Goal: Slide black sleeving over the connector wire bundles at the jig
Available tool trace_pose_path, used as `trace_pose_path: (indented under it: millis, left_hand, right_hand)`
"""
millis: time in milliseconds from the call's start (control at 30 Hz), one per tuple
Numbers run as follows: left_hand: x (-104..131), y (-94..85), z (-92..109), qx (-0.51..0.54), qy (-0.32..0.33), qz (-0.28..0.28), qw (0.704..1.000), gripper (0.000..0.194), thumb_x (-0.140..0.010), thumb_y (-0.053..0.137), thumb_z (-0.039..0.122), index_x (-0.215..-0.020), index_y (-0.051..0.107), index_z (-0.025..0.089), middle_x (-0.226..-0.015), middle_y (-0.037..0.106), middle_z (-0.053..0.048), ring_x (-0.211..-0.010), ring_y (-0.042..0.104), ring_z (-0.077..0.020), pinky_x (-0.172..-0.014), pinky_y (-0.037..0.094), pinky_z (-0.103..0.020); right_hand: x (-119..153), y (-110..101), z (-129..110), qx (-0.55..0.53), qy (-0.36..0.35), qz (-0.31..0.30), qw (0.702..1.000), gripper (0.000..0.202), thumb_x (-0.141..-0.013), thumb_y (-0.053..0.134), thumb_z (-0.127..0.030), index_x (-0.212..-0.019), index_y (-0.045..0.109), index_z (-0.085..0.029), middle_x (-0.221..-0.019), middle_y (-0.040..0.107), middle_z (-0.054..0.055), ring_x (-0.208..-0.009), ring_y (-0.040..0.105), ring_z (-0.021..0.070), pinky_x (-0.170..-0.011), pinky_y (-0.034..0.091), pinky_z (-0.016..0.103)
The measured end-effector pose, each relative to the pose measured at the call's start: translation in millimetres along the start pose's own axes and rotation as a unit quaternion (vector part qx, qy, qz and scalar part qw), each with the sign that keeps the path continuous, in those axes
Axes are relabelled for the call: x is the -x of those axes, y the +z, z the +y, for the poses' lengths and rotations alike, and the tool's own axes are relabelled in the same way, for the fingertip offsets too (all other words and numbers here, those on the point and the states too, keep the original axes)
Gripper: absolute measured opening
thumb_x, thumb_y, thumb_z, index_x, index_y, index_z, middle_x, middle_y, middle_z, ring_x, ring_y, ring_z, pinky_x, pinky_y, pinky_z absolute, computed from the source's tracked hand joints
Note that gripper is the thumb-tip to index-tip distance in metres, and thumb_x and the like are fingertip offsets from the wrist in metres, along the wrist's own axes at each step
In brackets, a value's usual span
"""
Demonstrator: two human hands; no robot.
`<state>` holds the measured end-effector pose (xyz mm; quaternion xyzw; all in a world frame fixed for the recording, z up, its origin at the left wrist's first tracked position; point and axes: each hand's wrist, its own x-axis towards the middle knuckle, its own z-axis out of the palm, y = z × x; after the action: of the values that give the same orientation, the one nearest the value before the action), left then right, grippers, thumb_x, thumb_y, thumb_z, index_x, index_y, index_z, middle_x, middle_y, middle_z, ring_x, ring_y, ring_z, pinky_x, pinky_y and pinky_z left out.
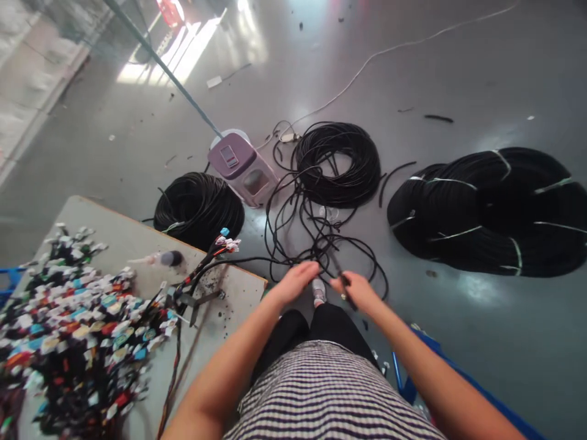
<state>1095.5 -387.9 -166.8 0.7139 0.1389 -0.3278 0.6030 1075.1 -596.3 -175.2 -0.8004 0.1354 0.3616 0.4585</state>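
My left hand (299,280) is closed at the loose black cable (275,260) in front of my legs, its fingertips pressed together; what they pinch is too small to make out. Just to its right, my right hand (356,289) is wrapped round a dark, thin tool (348,293) that slants up toward the tangle. One black cable runs left from the tangle over the table edge to a wire bundle (195,275) with white, red and blue connectors, held in a metal fixture (197,305) on the table.
A large pile of connector harnesses (82,324) covers the table (105,220) at left, near a bottle (167,258). Black cable coils (197,208) (367,165) and a bigger tied coil (435,214) lie on the floor. A pink-purple bin (233,156) stands behind the table; blue frame (440,351) at lower right.
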Motion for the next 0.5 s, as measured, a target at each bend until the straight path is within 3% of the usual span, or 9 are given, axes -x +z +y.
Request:
trace_pose_path:
  millis: [33,100,167,267,333,400,500]
  left_hand:
    - [20.0,9.6,-17.6,0.034,-0.007,0.004,0.999,0.051,-0.083,0.056,0.056,-0.114,0.067,0.017,-0.11,0.069,-0.009,-0.097,0.063,-0.0211,-0.079,0.05,-0.03]
    - [56.5,18.7,-51.6,0.092,-0.024,0.086,0.992,0.056,-0.079,0.058,0.062,-0.113,0.066,0.018,-0.11,0.069,-0.009,-0.1,0.063,-0.0213,-0.083,0.05,-0.03]
    - [90.4,12.7,-85.0,0.13,-0.072,0.163,0.975,0.06,-0.075,0.058,0.068,-0.106,0.067,0.018,-0.104,0.07,-0.01,-0.091,0.064,-0.0209,-0.075,0.051,-0.03]
    - [145.8,-15.7,-139.3,0.158,-0.149,0.169,0.961,0.066,-0.073,0.053,0.076,-0.094,0.07,0.016,-0.089,0.071,-0.011,-0.071,0.063,-0.0187,-0.055,0.045,-0.027]
    - [188.1,-40.4,-178.6,0.16,-0.148,0.209,0.953,0.065,-0.072,0.052,0.077,-0.087,0.07,0.016,-0.083,0.07,-0.01,-0.067,0.061,-0.0175,-0.053,0.042,-0.026]
    - [232.0,-67.7,-217.4,0.151,-0.125,0.317,0.928,0.062,-0.071,0.054,0.076,-0.084,0.068,0.017,-0.082,0.07,-0.009,-0.07,0.062,-0.0177,-0.058,0.045,-0.027]
    - [291.7,-112.1,-268.9,0.116,-0.115,0.479,0.862,0.057,-0.076,0.048,0.073,-0.082,0.064,0.019,-0.08,0.069,-0.009,-0.073,0.062,-0.0194,-0.067,0.048,-0.03]
  right_hand:
    - [8.7,24.3,-10.6,0.088,-0.035,-0.02,0.995,0.019,-0.079,0.062,-0.037,-0.08,0.059,-0.018,-0.078,0.065,0.006,-0.075,0.06,0.0214,-0.065,0.039,0.028]
    - [27.1,69.3,-31.4,0.248,-0.094,-0.059,0.962,0.023,-0.084,0.058,-0.038,-0.095,0.063,-0.019,-0.093,0.069,0.008,-0.087,0.064,0.0253,-0.071,0.041,0.03]
    - [44.0,106.1,-47.6,0.346,-0.139,-0.104,0.922,0.026,-0.086,0.057,-0.037,-0.102,0.064,-0.017,-0.097,0.07,0.011,-0.091,0.065,0.0277,-0.077,0.041,0.033]
    - [62.0,150.4,-59.5,0.442,-0.218,-0.177,0.852,0.026,-0.088,0.057,-0.035,-0.1,0.066,-0.014,-0.096,0.07,0.013,-0.095,0.065,0.0299,-0.087,0.039,0.037]
    - [69.4,182.3,-61.7,0.494,-0.257,-0.202,0.806,0.025,-0.087,0.056,-0.032,-0.096,0.067,-0.012,-0.095,0.07,0.015,-0.095,0.065,0.0307,-0.092,0.036,0.04]
    - [76.8,222.8,-62.0,0.538,-0.288,-0.219,0.761,0.022,-0.085,0.058,-0.028,-0.094,0.069,-0.01,-0.094,0.07,0.016,-0.095,0.065,0.031,-0.094,0.034,0.041]
    - [94.3,298.8,-61.4,0.58,-0.325,-0.249,0.704,0.021,-0.083,0.06,-0.022,-0.095,0.07,-0.008,-0.094,0.069,0.018,-0.095,0.065,0.03,-0.096,0.033,0.041]
